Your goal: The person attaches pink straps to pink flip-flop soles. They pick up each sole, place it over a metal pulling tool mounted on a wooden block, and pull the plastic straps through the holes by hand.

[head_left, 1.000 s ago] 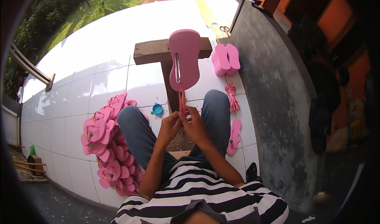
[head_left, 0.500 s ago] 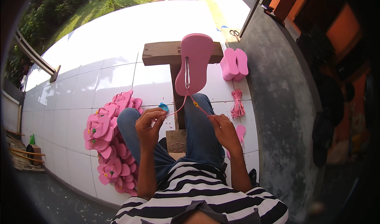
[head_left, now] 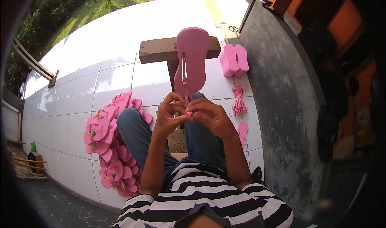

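A pink flip-flop sole (head_left: 196, 59) leans over a wooden stand (head_left: 157, 51) ahead of me, with a long metal loop tool (head_left: 184, 69) lying along its face. From the sole's near end runs a pink strap (head_left: 187, 94) down to my fingers. My left hand (head_left: 171, 113) and my right hand (head_left: 211, 115) meet just below the sole, both closed on the strap. Its bunched ends (head_left: 189, 114) show pink between the fingertips. The yellow piece on the strap is hidden now.
A heap of finished pink flip-flops (head_left: 116, 163) lies to my left. To the right are stacked pink soles (head_left: 235, 61), a tied bundle of pink straps (head_left: 239, 101) and a single flip-flop (head_left: 243, 132). Scissors (head_left: 233, 29) lie farther off, near the grey wall (head_left: 277, 91).
My hands have come together from either side, bringing the two spread strap arms into one bunch close under the sole. The view has shifted slightly.
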The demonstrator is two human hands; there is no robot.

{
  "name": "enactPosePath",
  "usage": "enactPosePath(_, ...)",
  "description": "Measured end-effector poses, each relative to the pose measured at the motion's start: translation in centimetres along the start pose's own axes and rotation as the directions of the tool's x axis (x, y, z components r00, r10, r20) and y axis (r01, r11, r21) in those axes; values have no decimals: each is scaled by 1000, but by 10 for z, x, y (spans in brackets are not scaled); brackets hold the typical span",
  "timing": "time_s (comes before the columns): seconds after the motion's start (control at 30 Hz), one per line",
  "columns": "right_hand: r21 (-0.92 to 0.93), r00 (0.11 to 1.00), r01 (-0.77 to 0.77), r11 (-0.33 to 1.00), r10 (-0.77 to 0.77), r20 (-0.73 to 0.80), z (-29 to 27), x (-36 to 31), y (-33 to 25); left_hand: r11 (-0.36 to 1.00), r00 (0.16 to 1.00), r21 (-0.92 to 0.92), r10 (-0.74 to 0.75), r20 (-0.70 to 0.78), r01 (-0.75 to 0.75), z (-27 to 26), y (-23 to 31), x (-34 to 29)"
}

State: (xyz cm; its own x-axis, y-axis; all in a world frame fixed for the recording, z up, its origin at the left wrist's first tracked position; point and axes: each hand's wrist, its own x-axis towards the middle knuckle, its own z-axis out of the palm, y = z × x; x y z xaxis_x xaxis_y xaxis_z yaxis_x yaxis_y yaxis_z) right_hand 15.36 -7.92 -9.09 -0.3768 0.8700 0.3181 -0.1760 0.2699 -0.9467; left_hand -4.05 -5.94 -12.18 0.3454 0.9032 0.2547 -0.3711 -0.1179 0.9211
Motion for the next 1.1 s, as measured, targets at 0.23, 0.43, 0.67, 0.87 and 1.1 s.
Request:
enactPosePath(0.23,225,982,89,970,-47,-185,4,16,6,986,985,79,154,-75,-148,-1,17,14)
enactPosePath(0.43,211,905,270,939,-174,-388,21,47,-5,711,806,603,564,-182,-362,-11,72,62)
enactPosePath(0.67,187,877,298,936,-192,-440,33,54,-3,631,937,759,339,-83,-160,-13,107,129)
enactPosePath(0.87,119,892,265,957,-196,-407,29,50,4,570,985,812,170,29,-122,-8,112,137)
enactPosePath(1.1,179,965,21,984,26,-260,0,71,-17,527,945,825,326,25,-204,-1,104,132)
